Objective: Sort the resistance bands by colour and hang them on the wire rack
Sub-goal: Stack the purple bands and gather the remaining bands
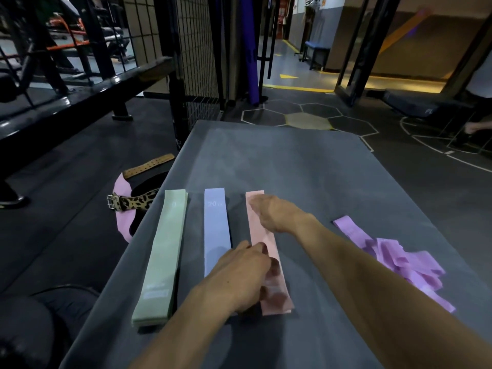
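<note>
Three neat stacks of flat resistance bands lie side by side on a grey mat (292, 161): green bands (159, 257) at the left, blue bands (216, 230) in the middle, pink bands (262, 235) to their right. A loose heap of purple bands (399, 257) lies further right. My left hand (242, 272) rests on the near part of the pink stack, its fingers curled onto it. My right hand (277, 211) lies over the far end of the pink stack, blurred. The wire rack (197, 62) stands behind the mat, a little to the left.
A leopard-print belt (133, 202), a brown leather belt (149, 165) and a pink item (122, 187) lie on the floor left of the mat. A black bench frame (87, 94) runs along the left. My knee (40, 328) is at the lower left.
</note>
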`<state>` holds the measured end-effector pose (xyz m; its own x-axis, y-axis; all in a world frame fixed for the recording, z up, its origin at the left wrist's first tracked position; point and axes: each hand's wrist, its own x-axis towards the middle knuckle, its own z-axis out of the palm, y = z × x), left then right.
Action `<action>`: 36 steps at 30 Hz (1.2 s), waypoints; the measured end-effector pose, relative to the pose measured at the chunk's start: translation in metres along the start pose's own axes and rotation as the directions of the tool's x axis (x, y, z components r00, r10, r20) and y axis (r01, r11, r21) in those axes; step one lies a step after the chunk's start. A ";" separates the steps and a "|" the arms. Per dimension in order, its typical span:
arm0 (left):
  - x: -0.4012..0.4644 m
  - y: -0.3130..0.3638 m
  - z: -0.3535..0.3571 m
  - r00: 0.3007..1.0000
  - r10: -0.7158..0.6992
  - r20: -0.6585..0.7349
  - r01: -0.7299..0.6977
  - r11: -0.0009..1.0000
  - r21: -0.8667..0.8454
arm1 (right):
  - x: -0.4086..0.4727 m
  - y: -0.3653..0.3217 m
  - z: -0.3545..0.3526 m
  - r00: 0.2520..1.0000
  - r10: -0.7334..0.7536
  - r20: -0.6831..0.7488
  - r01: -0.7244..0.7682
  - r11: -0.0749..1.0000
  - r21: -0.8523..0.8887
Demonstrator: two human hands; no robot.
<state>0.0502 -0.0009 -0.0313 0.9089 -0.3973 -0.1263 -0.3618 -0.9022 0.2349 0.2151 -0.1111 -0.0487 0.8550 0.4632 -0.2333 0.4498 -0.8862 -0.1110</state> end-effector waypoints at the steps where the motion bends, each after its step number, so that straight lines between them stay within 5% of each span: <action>1: 0.001 -0.001 0.000 1.000 0.007 0.002 -0.007 1.000 -0.002 | 0.006 0.001 0.004 1.000 0.006 0.021 -0.006 1.000 -0.008; 5: 0.004 -0.005 0.000 1.000 0.027 -0.006 -0.027 1.000 0.005 | 0.010 0.004 0.012 1.000 0.022 -0.009 -0.021 0.998 0.066; 9: 0.007 -0.004 -0.004 0.999 0.013 0.044 -0.014 1.000 0.013 | -0.023 0.009 0.005 0.971 0.018 -0.240 0.063 0.944 0.323; 14: 0.008 0.010 -0.010 0.998 -0.047 0.046 0.046 0.999 0.006 | -0.096 0.050 -0.009 0.883 0.163 -0.440 -0.004 0.941 0.339; 21: 0.013 0.029 -0.026 0.995 -0.091 0.047 0.092 0.995 -0.027 | -0.184 0.125 0.005 0.775 0.517 -0.363 -0.441 0.854 0.275; 26: 0.027 0.046 -0.029 0.992 -0.127 0.012 0.128 0.986 -0.106 | -0.188 0.142 0.023 0.738 0.526 -0.423 -0.459 0.851 0.256; 36: 0.066 0.066 -0.023 0.992 -0.120 0.044 0.124 0.987 -0.101 | -0.150 0.149 0.023 0.727 0.607 -0.320 -0.584 0.792 0.176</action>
<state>0.0912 -0.0833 -0.0020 0.9358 -0.2934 -0.1953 -0.2239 -0.9229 0.3132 0.1475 -0.3127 -0.0526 0.9776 -0.1980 0.0716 -0.1885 -0.9745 -0.1217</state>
